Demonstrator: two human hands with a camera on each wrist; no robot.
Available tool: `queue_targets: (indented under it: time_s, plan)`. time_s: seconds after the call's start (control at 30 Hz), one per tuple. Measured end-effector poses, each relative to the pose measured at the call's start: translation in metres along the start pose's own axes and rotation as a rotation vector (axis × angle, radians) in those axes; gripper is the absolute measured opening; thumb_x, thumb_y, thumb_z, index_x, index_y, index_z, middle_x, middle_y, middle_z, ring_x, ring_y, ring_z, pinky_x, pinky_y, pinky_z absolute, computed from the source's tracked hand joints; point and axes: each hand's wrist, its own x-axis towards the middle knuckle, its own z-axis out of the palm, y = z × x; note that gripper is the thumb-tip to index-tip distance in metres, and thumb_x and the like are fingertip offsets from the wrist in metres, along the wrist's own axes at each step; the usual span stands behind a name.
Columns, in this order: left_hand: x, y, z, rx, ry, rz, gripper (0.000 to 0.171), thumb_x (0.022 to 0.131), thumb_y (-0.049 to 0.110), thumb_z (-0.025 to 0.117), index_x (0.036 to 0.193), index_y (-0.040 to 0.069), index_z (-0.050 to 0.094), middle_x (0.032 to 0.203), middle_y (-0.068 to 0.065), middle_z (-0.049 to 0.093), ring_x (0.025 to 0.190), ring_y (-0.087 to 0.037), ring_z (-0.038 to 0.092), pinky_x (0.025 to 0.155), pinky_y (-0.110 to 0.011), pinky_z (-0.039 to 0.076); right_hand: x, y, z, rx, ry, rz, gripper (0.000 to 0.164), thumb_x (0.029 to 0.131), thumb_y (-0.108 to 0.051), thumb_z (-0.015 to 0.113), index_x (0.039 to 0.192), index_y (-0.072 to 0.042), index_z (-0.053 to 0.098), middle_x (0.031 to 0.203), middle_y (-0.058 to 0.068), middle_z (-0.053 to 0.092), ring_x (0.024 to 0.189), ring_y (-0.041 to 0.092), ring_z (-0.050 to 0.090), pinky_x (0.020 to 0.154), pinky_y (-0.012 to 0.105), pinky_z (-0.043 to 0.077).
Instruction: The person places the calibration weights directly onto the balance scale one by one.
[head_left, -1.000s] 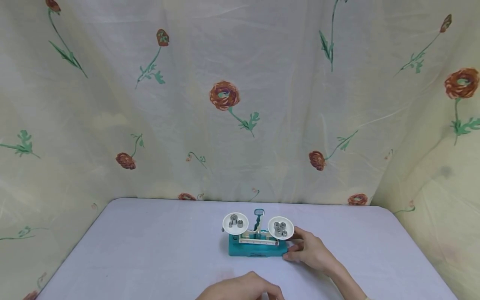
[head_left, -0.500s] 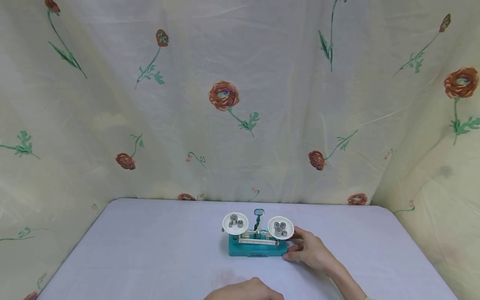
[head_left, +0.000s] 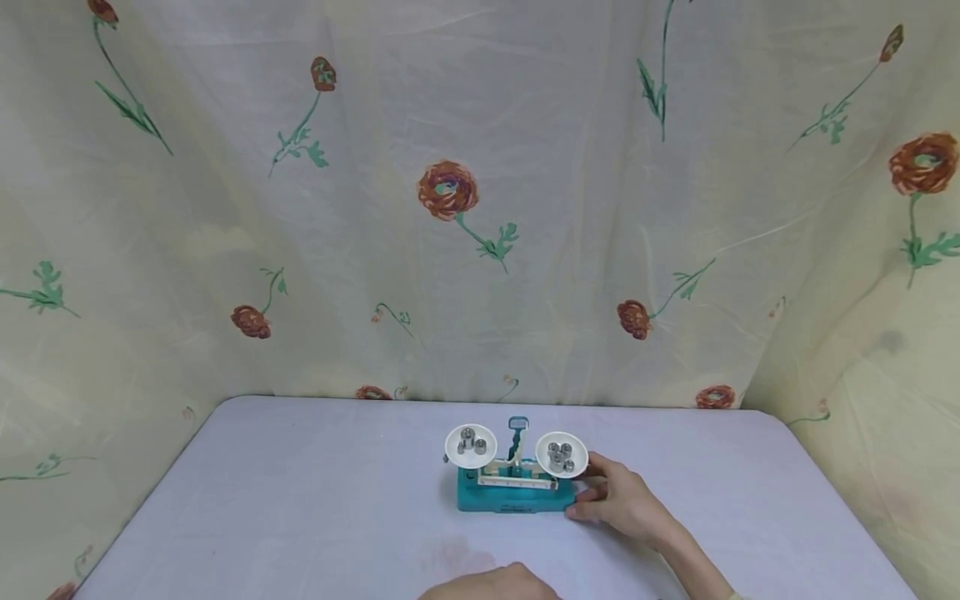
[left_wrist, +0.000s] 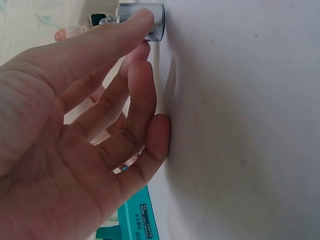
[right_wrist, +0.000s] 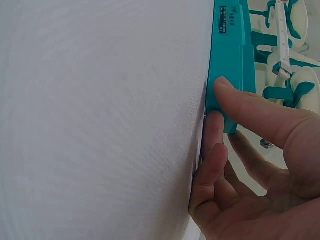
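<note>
A teal balance scale (head_left: 516,498) stands on the table, with a white left pan (head_left: 471,461) and a white right pan (head_left: 580,454), both bearing small metal weights. My right hand (head_left: 626,504) holds the right end of its base; in the right wrist view the thumb (right_wrist: 250,102) lies on the base's front and the fingers bend at its end. My left hand (head_left: 495,583) is low at the head view's bottom edge, its fingers mostly out of sight there. From the left wrist, it pinches a shiny cylindrical metal weight (left_wrist: 158,22) between thumb and fingers, close to the tablecloth.
A pale cloth covers the table (head_left: 300,500). Flower-printed curtain (head_left: 525,333) hangs along the back and both sides. A faint pinkish stain (head_left: 453,552) marks the cloth in front of the scale.
My left hand has drawn slightly down and right toward the bottom edge, so less of it shows. My right hand and the scale have stayed in place.
</note>
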Motion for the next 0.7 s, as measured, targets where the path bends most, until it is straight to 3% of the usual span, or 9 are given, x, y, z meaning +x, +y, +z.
queue_targets:
  time_s: [0.1,0.37,0.6,0.7]
  plan:
    - [0.002,0.000,0.000,0.005,-0.017,-0.047,0.020,0.108,0.024,0.068,0.122,0.015,0.080,0.094,0.011,0.081,0.081,0.015,0.067,0.078,-0.007,0.056,0.000,0.000,0.000,-0.005,0.002,0.003,0.089,0.078,-0.009,0.095,0.155,-0.003,0.052,0.135,0.012,0.071,0.094,0.015,0.069,0.080,0.034,0.060]
    - [0.006,-0.004,0.003,0.068,-0.011,0.005,0.023,0.109,0.023,0.064,0.124,0.012,0.077,0.097,0.006,0.081,0.081,0.016,0.065,0.078,-0.005,0.054,0.000,0.000,0.000,-0.003,0.006,-0.010,0.089,0.078,-0.008,0.095,0.155,-0.002,0.052,0.136,0.015,0.071,0.094,0.014,0.070,0.080,0.034,0.061]
    - [0.025,-0.042,0.020,0.188,-0.012,0.100,0.028,0.110,0.031,0.062,0.132,0.018,0.074,0.103,0.010,0.080,0.087,0.020,0.063,0.081,-0.002,0.051,-0.001,-0.001,0.000,-0.002,0.001,-0.006,0.089,0.078,-0.008,0.095,0.156,-0.003,0.052,0.137,0.015,0.070,0.094,0.015,0.070,0.080,0.034,0.060]
    - [0.028,-0.049,0.024,0.195,-0.011,0.093,0.029,0.110,0.034,0.062,0.133,0.020,0.073,0.102,0.013,0.078,0.087,0.020,0.062,0.080,-0.002,0.051,-0.001,-0.001,0.000,-0.006,0.000,-0.003,0.088,0.078,-0.009,0.095,0.156,-0.004,0.052,0.137,0.014,0.071,0.093,0.015,0.069,0.079,0.034,0.060]
